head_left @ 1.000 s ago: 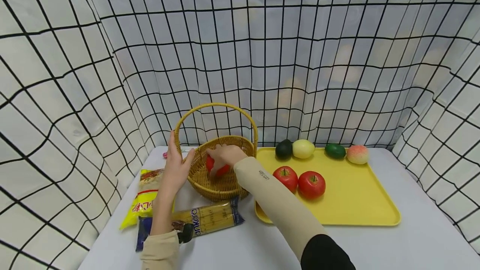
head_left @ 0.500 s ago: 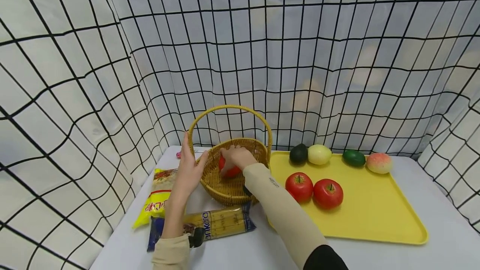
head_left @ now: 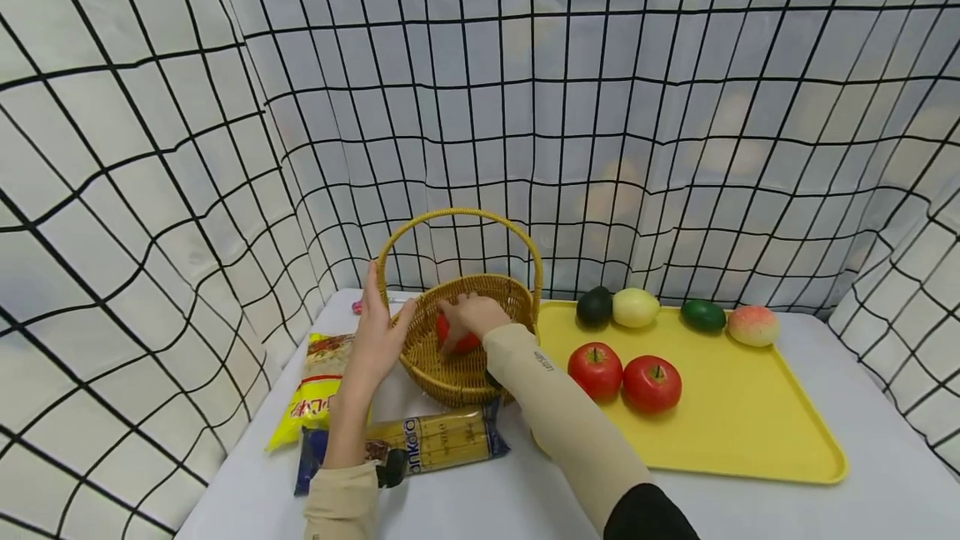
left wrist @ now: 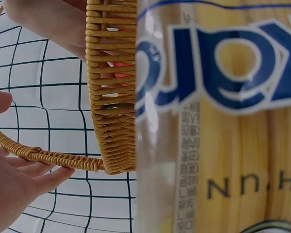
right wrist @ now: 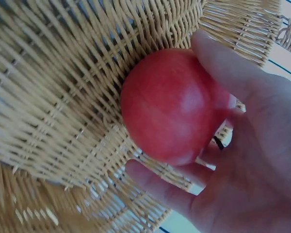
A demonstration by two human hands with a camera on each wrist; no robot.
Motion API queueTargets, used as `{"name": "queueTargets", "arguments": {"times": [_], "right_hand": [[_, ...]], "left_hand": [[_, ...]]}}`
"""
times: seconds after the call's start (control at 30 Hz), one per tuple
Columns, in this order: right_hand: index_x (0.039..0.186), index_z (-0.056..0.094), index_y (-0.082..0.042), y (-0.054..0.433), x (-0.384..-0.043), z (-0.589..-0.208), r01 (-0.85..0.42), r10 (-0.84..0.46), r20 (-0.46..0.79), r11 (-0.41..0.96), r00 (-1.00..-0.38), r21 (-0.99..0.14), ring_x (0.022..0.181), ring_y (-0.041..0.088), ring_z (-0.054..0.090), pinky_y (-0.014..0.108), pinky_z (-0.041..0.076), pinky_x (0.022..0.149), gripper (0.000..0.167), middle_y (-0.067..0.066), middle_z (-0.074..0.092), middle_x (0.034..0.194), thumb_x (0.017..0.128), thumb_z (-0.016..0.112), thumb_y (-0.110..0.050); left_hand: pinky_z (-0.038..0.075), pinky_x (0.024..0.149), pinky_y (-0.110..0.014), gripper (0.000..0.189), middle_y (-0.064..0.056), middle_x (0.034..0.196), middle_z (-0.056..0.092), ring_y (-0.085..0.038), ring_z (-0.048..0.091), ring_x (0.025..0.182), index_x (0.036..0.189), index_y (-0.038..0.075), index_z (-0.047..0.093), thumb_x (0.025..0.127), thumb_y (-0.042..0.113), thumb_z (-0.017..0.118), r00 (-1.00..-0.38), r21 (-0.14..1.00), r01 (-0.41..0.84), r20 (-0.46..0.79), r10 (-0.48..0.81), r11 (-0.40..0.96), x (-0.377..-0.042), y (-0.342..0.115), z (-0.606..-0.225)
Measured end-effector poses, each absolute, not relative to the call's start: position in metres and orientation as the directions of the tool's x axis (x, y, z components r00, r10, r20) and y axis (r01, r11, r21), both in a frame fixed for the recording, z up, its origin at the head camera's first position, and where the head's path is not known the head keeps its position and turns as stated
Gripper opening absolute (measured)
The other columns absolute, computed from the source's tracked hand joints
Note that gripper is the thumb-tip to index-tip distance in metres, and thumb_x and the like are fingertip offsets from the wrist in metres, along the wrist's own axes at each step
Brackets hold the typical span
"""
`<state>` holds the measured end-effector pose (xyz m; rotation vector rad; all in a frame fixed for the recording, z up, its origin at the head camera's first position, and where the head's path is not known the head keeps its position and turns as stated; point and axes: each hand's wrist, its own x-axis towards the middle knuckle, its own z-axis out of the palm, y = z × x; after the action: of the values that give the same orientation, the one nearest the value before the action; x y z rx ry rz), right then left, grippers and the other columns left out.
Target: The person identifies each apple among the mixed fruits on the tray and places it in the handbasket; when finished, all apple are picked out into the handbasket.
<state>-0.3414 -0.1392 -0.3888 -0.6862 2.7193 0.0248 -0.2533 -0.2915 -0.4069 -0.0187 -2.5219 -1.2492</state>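
A yellow wicker basket (head_left: 450,392) with a tall arched handle stands on the table. My left hand (head_left: 378,344) rests against the left base of its handle (left wrist: 63,158), fingers straight and thumb spread apart toward the rim. Inside the basket, my right hand (head_left: 474,317) holds a red apple (right wrist: 167,107) close to the woven bottom. Its thumb lies on one side of the fruit and fingers on the other, part of them hidden behind it. The bag of pasta (left wrist: 233,145) looms large in the left wrist view, covering part of the basket.
A pasta bag (head_left: 442,440) and a yellow snack bag (head_left: 315,394) lie in front and left. To the right, a yellow tray (head_left: 735,415) bears two red apples (head_left: 651,384), an avocado (head_left: 595,307), a lemon (head_left: 635,307), a green fruit (head_left: 703,316) and a peach (head_left: 753,326). Netting encloses the table.
The head view has turned a little left, so everything sits further right in it. Both hands keep nearly the same places at the basket, the right one still around the apple.
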Motion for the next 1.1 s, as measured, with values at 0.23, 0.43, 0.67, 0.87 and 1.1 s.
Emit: {"name": "queueTargets", "arguments": {"times": [0.23, 0.43, 0.67, 0.87, 1.1], "right_hand": [[0.166, 0.019, -0.03, -0.119, -0.347, -0.381, -0.483, -0.498, -0.358, 0.865, -0.79, -0.137, 0.161, 0.025, 0.022, 0.049, 0.031, 0.127, 0.086, 0.003, 0.023, 0.173, 0.097, 0.064, -0.056], [0.165, 0.023, -0.021, -0.075, -0.339, -0.372, -0.561, -0.609, -0.296, 0.793, -0.736, -0.236, 0.159, 0.033, 0.024, 0.055, 0.029, 0.126, 0.077, 0.011, 0.026, 0.171, 0.102, 0.057, -0.051], [0.152, 0.047, -0.013, 0.007, -0.295, -0.373, -0.604, -0.683, -0.07, 0.684, -0.727, -0.408, 0.149, 0.033, 0.04, 0.051, 0.037, 0.122, 0.056, 0.013, 0.045, 0.158, 0.105, 0.057, -0.04], [0.155, 0.045, -0.018, 0.063, -0.27, -0.38, -0.437, -0.496, -0.045, 0.802, -0.867, -0.406, 0.148, 0.043, 0.036, 0.063, 0.032, 0.121, 0.065, 0.02, 0.04, 0.159, 0.099, 0.066, -0.044], [0.16, 0.036, -0.018, 0.081, -0.253, -0.409, -0.338, -0.424, -0.15, 0.853, -0.893, -0.399, 0.153, 0.049, 0.024, 0.072, 0.024, 0.12, 0.08, 0.022, 0.027, 0.166, 0.095, 0.066, -0.053]], "left_hand": [[0.023, 0.12, -0.072, 0.087, -0.011, 0.174, -0.011, -0.053, 0.016, 0.155, 0.161, 0.035, -0.024, 0.108, 0.047, 0.045, -0.948, 0.765, 0.149, 0.291, -0.131, 0.626, -0.256, -0.291, -0.406], [0.023, 0.12, -0.072, 0.087, -0.011, 0.174, -0.013, -0.053, 0.015, 0.155, 0.161, 0.033, -0.025, 0.109, 0.045, 0.043, -0.949, 0.76, 0.154, 0.291, -0.118, 0.632, -0.258, -0.291, -0.403], [0.026, 0.117, -0.074, 0.087, -0.012, 0.173, -0.015, -0.058, 0.02, 0.151, 0.159, 0.037, -0.028, 0.108, 0.05, 0.041, -0.957, 0.758, 0.13, 0.265, -0.119, 0.64, -0.258, -0.292, -0.407], [0.023, 0.119, -0.074, 0.089, -0.013, 0.173, -0.016, -0.057, 0.017, 0.153, 0.159, 0.034, -0.028, 0.108, 0.05, 0.042, -0.95, 0.747, 0.153, 0.292, -0.112, 0.647, -0.258, -0.296, -0.402], [0.018, 0.12, -0.074, 0.09, -0.015, 0.172, -0.017, -0.054, 0.007, 0.156, 0.159, 0.033, -0.028, 0.108, 0.046, 0.045, -0.953, 0.759, 0.174, 0.291, -0.088, 0.628, -0.257, -0.293, -0.407]]}}
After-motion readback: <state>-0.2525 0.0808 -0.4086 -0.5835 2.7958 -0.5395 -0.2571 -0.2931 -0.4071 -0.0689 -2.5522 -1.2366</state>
